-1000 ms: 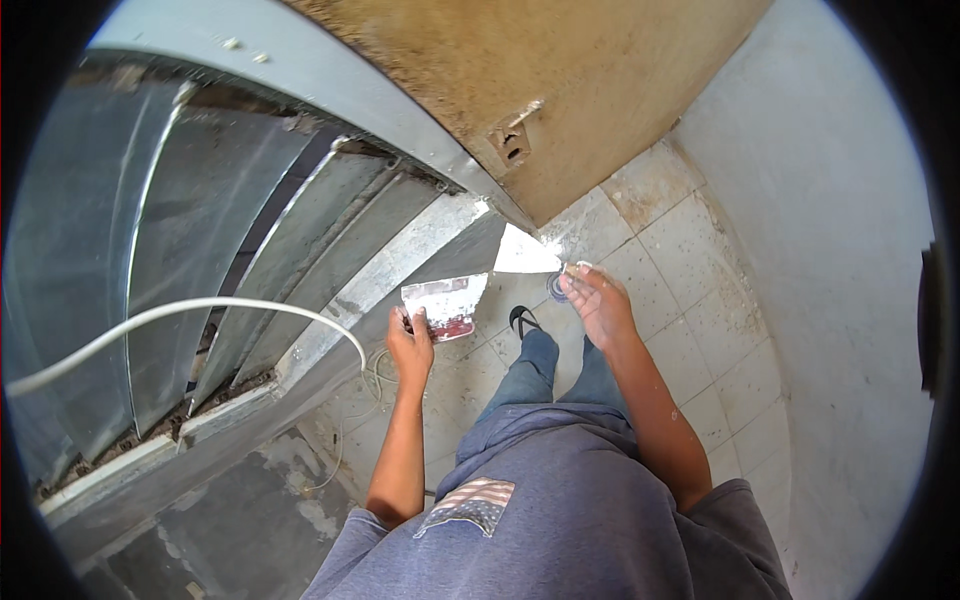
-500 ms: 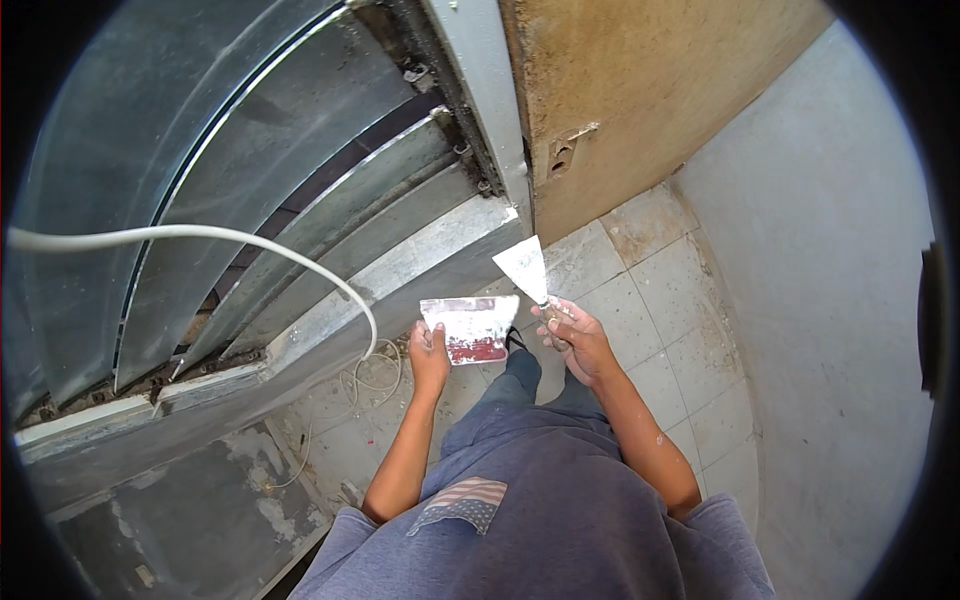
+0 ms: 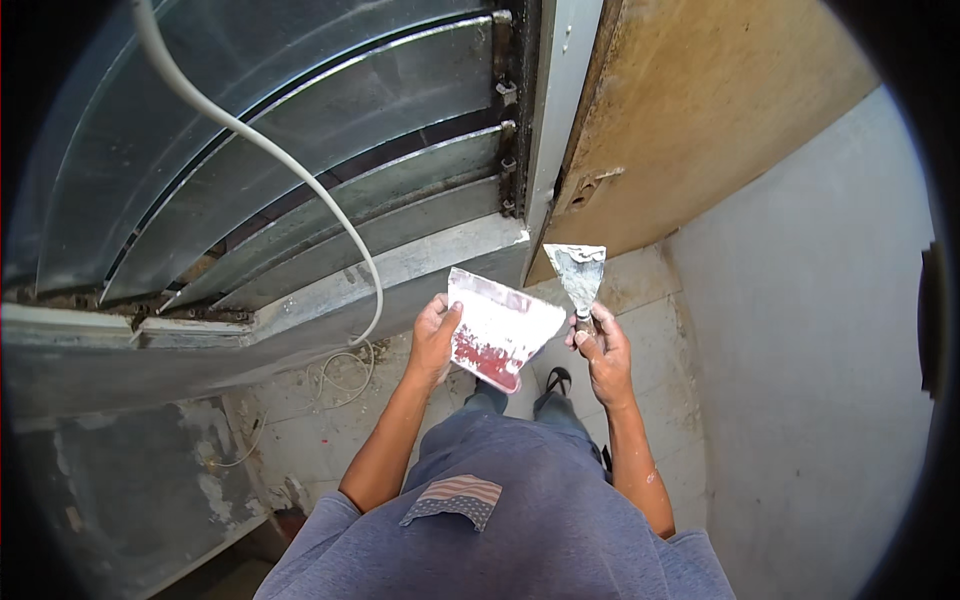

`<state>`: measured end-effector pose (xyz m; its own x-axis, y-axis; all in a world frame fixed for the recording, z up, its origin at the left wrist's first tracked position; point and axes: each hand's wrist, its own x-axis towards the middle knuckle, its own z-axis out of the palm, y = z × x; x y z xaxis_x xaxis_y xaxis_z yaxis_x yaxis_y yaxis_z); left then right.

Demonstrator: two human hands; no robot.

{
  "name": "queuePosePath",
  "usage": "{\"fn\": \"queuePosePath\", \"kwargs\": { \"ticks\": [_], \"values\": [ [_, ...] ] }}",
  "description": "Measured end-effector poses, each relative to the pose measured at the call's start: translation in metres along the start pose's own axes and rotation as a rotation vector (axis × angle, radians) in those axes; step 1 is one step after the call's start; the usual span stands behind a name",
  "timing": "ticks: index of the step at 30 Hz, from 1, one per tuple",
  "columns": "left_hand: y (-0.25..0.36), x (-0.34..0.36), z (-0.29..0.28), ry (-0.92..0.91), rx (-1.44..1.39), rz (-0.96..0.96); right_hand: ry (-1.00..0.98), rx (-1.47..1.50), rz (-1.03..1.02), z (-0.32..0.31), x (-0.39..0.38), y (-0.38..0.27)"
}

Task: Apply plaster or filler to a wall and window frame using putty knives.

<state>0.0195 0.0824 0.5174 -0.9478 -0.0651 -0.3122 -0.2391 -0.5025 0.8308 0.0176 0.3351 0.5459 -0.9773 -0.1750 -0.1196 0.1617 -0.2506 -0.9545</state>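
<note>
Gripped at its left edge by my left hand (image 3: pixel 434 338) is a flat reddish plastic scraper (image 3: pixel 500 330), tilted and smeared with white putty. My thumb lies on its upper face. My right hand (image 3: pixel 605 352) has its fingers wrapped round the handle of a putty knife (image 3: pixel 580 275). The knife's flared blade points away from me and carries whitish-grey putty. A small gap parts the blade from the scraper's right edge.
A louvred glass window (image 3: pixel 400 100) with a concrete sill (image 3: pixel 400 255) fills the left. A white hose (image 3: pixel 310 180) hangs before it. Ahead stands a worn brown wooden door (image 3: pixel 690 130), with a grey wall (image 3: pixel 800 300) at right. Tiled floor (image 3: pixel 650 370) lies below.
My view has turned. The scraper has tilted, its right side coming nearer me. The putty knife has moved right and rotated, so its putty-laden face now shows.
</note>
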Motion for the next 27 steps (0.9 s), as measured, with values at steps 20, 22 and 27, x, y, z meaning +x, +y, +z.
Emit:
{"fn": "queuePosePath", "kwargs": {
  "ticks": [20,22,27],
  "values": [
    [0.058,-0.052,0.103,-0.399,-0.101,-0.039,-0.341,-0.569,-0.790,-0.029,0.009,-0.079],
    [0.069,-0.055,0.104,-0.392,-0.086,-0.017,-0.350,-0.650,-0.859,-0.034,0.014,-0.080],
    [0.072,-0.051,0.092,-0.358,0.000,-0.004,-0.347,-0.799,-0.910,-0.047,0.014,-0.084]
  ]
}}
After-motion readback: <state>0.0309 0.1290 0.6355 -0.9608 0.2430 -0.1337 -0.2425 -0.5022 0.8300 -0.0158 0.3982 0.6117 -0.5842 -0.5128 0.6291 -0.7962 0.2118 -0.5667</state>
